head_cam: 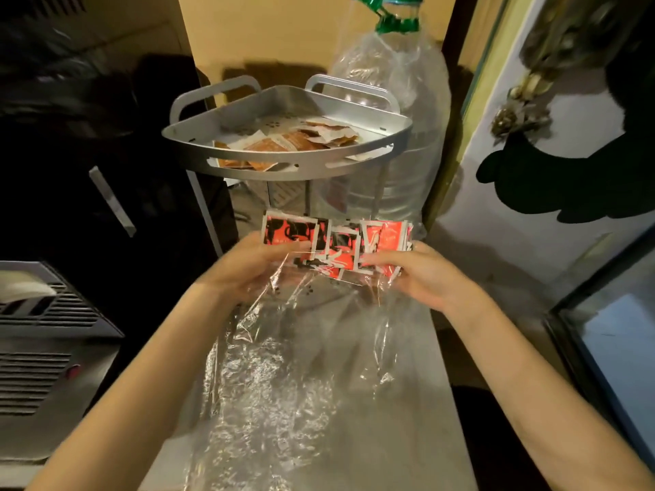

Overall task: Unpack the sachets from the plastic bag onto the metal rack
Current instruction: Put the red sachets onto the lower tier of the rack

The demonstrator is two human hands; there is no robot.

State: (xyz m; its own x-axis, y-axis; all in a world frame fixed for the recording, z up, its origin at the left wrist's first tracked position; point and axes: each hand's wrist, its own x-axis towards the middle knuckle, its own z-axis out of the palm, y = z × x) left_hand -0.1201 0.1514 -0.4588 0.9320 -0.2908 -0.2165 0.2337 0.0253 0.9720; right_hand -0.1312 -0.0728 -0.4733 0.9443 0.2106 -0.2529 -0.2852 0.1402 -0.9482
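Note:
A bunch of red, black and white sachets (336, 242) sticks out of the mouth of a clear plastic bag (283, 377), which trails down over a steel surface. My left hand (248, 267) grips the left side of the bunch through the bag. My right hand (425, 271) grips the right side the same way. Beyond and above them stands the metal rack (372, 150), a quarter-round corner shelf. Several brown and white sachets (294, 140) lie in its top tray.
A large clear water bottle (400, 111) with a green cap stands right behind the rack. A grey vented appliance (46, 349) sits at the left. A glass-fronted cabinet (609, 334) is at the right, and a dark cupboard (106, 193) at the left.

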